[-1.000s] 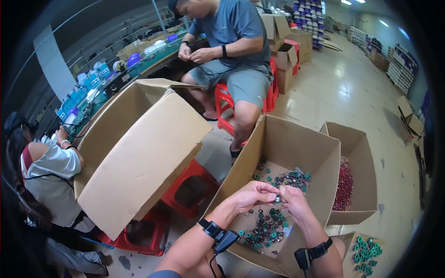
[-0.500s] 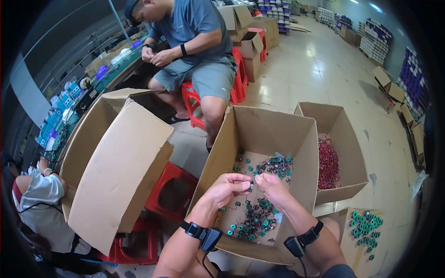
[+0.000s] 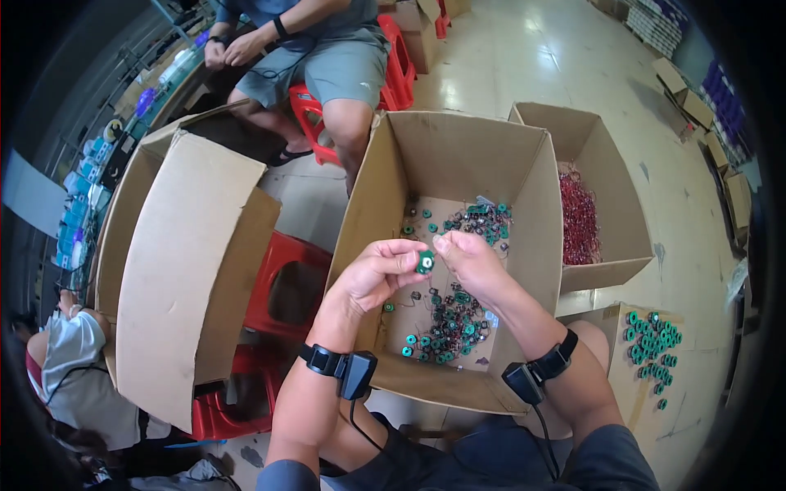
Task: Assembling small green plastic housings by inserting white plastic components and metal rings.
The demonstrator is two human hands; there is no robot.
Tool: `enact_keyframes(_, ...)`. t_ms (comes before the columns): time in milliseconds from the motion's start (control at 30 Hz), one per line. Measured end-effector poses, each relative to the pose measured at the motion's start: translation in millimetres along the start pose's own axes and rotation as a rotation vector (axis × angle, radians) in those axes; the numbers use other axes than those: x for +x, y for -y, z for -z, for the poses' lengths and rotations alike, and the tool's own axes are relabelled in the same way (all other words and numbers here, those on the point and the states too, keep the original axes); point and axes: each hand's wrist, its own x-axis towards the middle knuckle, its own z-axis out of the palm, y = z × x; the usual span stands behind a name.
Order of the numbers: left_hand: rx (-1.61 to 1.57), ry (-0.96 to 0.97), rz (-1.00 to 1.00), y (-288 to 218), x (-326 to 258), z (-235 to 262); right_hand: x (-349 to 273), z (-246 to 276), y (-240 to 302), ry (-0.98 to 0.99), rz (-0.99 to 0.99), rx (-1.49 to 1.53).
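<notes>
My left hand (image 3: 378,272) pinches a small green ring-shaped coil part (image 3: 425,262) with a pale centre between thumb and fingers. Close beside it, my right hand (image 3: 473,263) has its thumb and forefinger pressed together; whatever sits in that pinch is too small to make out. Both hands hover over a deep open cardboard box (image 3: 467,155). On its bottom lie loose coil parts, a heap of green and dark ones (image 3: 458,319) nearer me and another cluster (image 3: 479,221) farther back.
Right of the box, a second carton (image 3: 618,196) holds a pile of red wiry pieces (image 3: 579,217). Green rings (image 3: 652,340) lie on cardboard at the lower right. A large carton (image 3: 176,262) and red stools (image 3: 286,286) stand left. A seated person (image 3: 327,65) works ahead; another sits far left.
The whole view has tipped downward, so everything sits higher in the picture. The green coil part in my left hand has turned and shows its round face. Both hands remain close together.
</notes>
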Motion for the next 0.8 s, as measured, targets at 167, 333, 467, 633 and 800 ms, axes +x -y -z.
enact_keyframes(167, -0.004, -0.038, 0.025, 0.1, -0.8, 1.2, -3.8, 1.9, 1.0, 0.047, 0.012, 0.063)
enact_keyframes(333, -0.103, -0.205, 0.039, 3.3, 1.4, 1.4, -5.0, 1.6, -1.6, 0.003, -0.025, 0.069)
enact_keyframes(467, -0.071, 0.032, 0.025, 3.7, 1.6, 2.3, -6.0, -5.0, 5.6, -0.006, -0.052, 0.105)
enact_keyframes(633, -0.087, 0.041, -0.035, 6.2, 2.6, 4.2, -6.5, -4.4, 8.2, -0.012, -0.064, 0.131)
enact_keyframes(800, -0.182, -0.209, 0.022, 5.6, 5.0, -2.1, -7.2, -1.7, 2.8, 0.037, -0.083, 0.139)
